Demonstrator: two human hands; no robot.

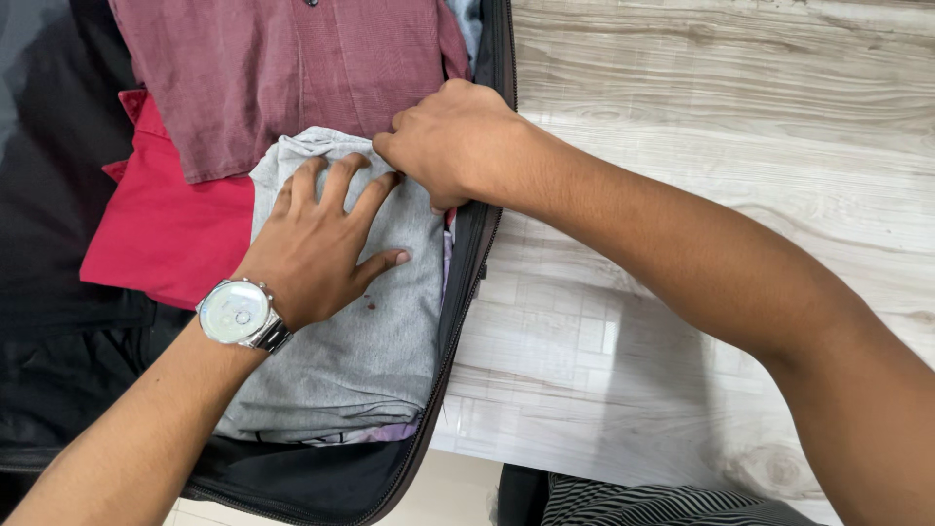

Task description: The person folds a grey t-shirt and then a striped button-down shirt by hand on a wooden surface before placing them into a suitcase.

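My left hand [321,239], with a silver wristwatch [238,314] on its wrist, lies flat with fingers spread on a folded grey garment [365,351] inside an open dark suitcase [466,282]. My right hand [453,141] is curled, its fingers tucked down at the garment's far right corner by the suitcase wall; whether it grips cloth is hidden. The grey garment lies on top of other folded clothes, with a lilac edge showing beneath it.
A folded maroon shirt [292,68] and a red garment [170,229] lie beside the grey one in the suitcase, with black cloth [58,195] at the left. The suitcase rests on a pale wood-grain surface [701,107]. Striped fabric [643,502] shows at the bottom.
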